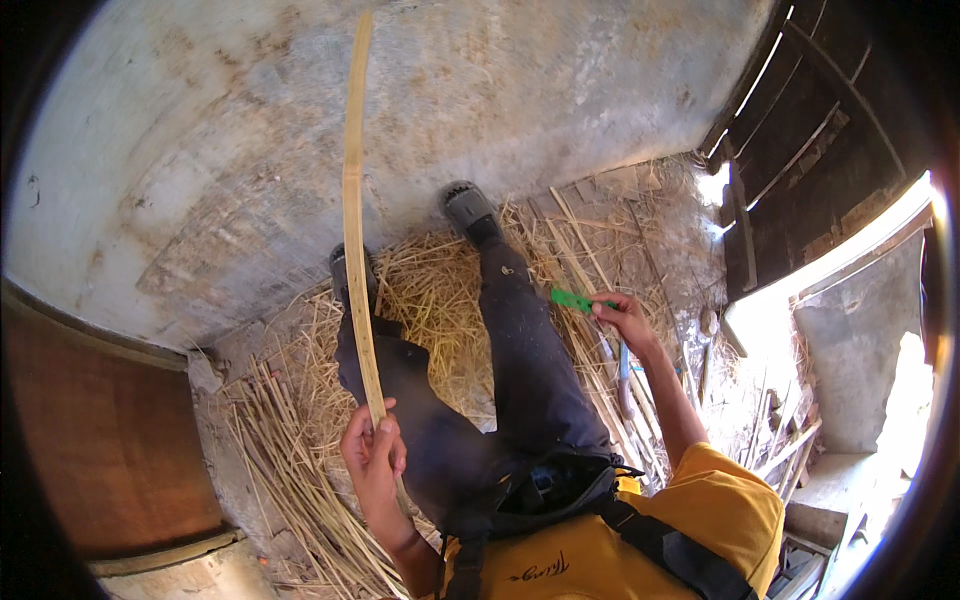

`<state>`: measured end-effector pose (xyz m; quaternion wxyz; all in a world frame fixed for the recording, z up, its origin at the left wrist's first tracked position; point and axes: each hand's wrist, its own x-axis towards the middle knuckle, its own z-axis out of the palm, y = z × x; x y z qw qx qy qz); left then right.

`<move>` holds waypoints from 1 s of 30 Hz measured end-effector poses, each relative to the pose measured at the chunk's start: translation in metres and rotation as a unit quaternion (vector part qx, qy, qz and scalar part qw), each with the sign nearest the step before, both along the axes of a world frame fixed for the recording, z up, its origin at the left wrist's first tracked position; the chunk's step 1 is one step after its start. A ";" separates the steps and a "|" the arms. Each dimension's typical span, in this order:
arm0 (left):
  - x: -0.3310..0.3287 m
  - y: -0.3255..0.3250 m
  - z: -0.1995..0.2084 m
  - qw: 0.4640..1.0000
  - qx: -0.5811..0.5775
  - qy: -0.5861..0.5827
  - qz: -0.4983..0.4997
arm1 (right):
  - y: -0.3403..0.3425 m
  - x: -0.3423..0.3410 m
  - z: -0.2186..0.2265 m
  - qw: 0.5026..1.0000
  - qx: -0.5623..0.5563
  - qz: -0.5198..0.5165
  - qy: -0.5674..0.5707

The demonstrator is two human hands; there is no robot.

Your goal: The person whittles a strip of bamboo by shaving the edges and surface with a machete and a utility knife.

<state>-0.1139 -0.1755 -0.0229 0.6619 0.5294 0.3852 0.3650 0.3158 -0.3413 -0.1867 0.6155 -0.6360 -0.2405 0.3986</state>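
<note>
My left hand [374, 455] is closed round the lower part of a long, flat, pale bamboo strip [353, 190]. The strip stands up from the hand toward the wall, slightly bowed, and a short end shows below the grip. Off to the right, my right hand [626, 318] grips a slim green tool [571, 299] that points left; its exact kind is too small to make out. A wide gap separates the tool from the bamboo strip. My legs [515, 340] in dark trousers stretch out between the two hands.
Shavings [440, 290] cover the floor around my legs. A pile of thin strips [290, 460] lies at the left, with more long pieces [590, 360] at the right. Ahead rises a pale stained wall [480, 90]; a brown panel [110, 440] stands left, dark boards [810, 130] far right.
</note>
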 end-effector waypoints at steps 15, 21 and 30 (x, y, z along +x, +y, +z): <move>0.000 -0.003 -0.004 1.000 0.000 0.018 0.011 | 0.017 -0.024 0.085 0.990 -0.016 0.091 -0.104; 0.002 -0.006 -0.004 0.999 0.012 0.038 0.001 | 0.051 -0.021 0.085 0.969 -0.071 -0.087 -0.219; -0.005 -0.007 -0.007 1.000 0.004 0.022 0.001 | 0.065 -0.020 0.089 0.981 -0.043 0.004 -0.190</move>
